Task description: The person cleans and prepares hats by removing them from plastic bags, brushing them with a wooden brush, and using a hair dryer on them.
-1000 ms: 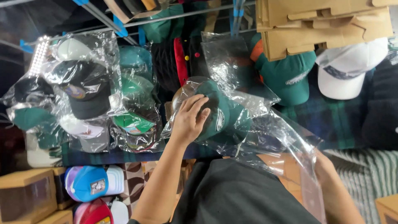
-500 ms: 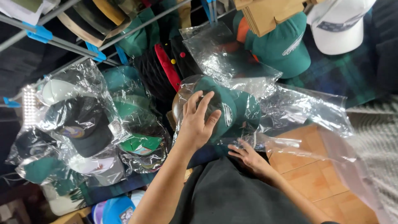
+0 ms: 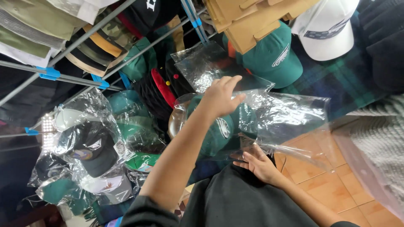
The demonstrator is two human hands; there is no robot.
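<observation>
The left hand (image 3: 221,96) is laid palm-down, fingers loosely curled, on the clear plastic bag (image 3: 269,122) over the green cap (image 3: 219,128) inside it; nothing is pinched. The right hand (image 3: 260,164) is spread open at the bag's lower edge, at about 5 o'clock from the cap, fingertips touching the film; whether the film is actually gripped cannot be told.

The cap is found near the middle of the view, inside the bag. Its long axis appears to run from about 11 o'clock to 5 o'clock, though which end is the brim cannot be told through the glare.

The thin film could be creased or torn if pulled against the crown, and the cap could be pushed askew, since it is held only by pressure.

Bagged caps (image 3: 90,155) are piled at 8 o'clock, a white cap (image 3: 326,31) lies at 1 o'clock, and cardboard pieces (image 3: 252,21) at 12 o'clock.
</observation>
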